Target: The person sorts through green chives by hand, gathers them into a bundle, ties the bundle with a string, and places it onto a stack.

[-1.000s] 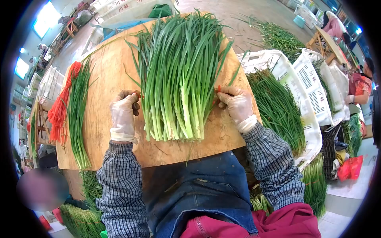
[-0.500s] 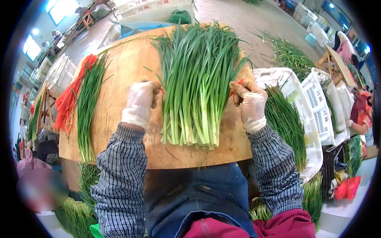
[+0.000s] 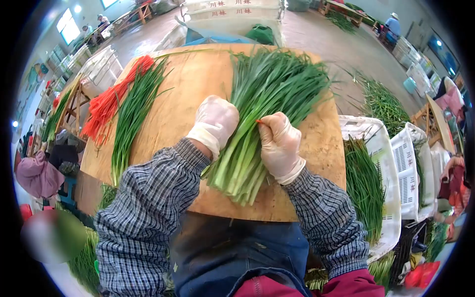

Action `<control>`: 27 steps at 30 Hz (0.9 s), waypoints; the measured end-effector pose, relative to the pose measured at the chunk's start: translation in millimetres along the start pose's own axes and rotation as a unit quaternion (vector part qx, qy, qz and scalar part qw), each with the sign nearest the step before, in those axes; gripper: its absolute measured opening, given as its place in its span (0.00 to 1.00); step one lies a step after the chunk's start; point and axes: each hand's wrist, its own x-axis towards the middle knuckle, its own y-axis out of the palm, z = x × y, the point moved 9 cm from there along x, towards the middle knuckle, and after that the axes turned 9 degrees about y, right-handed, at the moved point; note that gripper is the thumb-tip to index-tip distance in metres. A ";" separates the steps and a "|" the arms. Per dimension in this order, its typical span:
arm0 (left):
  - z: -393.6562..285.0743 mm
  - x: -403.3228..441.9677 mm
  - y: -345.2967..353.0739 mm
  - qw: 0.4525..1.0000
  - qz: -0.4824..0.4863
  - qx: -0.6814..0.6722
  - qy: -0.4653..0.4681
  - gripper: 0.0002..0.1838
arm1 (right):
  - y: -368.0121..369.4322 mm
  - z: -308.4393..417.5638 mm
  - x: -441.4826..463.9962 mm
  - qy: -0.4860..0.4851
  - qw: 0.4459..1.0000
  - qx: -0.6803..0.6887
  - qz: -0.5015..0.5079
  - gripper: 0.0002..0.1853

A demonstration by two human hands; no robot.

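Note:
A thick bundle of garlic chives point(image 3: 279, 89) lies slanted on the wooden board point(image 3: 190, 74), its pale stem ends toward me. My right hand point(image 3: 282, 146), in a thin whitish glove, is closed at the bundle's right side and pinches a red tie point(image 3: 259, 121), whose tip shows above the fingers. Against the left side of the bundle my gloved left hand point(image 3: 216, 123) is a closed fist, turned back-up. Its fingertips and its end of the tie are hidden in this view.
Red ties point(image 3: 116, 99) lie in a heap at the board's left, beside a smaller bunch of chives point(image 3: 137, 106). A white crate point(image 3: 391, 198) holding more chives stands to the right. Stacked white crates point(image 3: 232, 17) are behind the board, and loose greens point(image 3: 383, 104) lie on the floor.
Both hands have come inward from the bundle's sides, with the left fist turning over. The bundle has gone from upright to slanted, its leaves leaning right. The view has shifted.

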 end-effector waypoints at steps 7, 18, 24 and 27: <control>12.8 -41.8 -27.0 0.934 -0.058 -0.169 -0.310 0.06 | 5.8 19.3 -17.0 0.011 0.998 0.062 -0.009 0.05; -6.2 -77.5 -14.0 0.903 -0.055 -0.252 -0.343 0.09 | 14.4 53.3 -4.8 -0.039 0.993 0.070 0.085 0.06; -2.3 -100.5 -4.8 0.839 -0.121 -0.392 -0.358 0.06 | 45.5 53.5 -5.6 -0.046 0.983 0.019 0.177 0.04; -4.1 -102.7 -9.3 0.831 -0.158 -0.394 -0.359 0.06 | 56.0 51.5 -6.0 -0.037 0.978 -0.008 0.205 0.04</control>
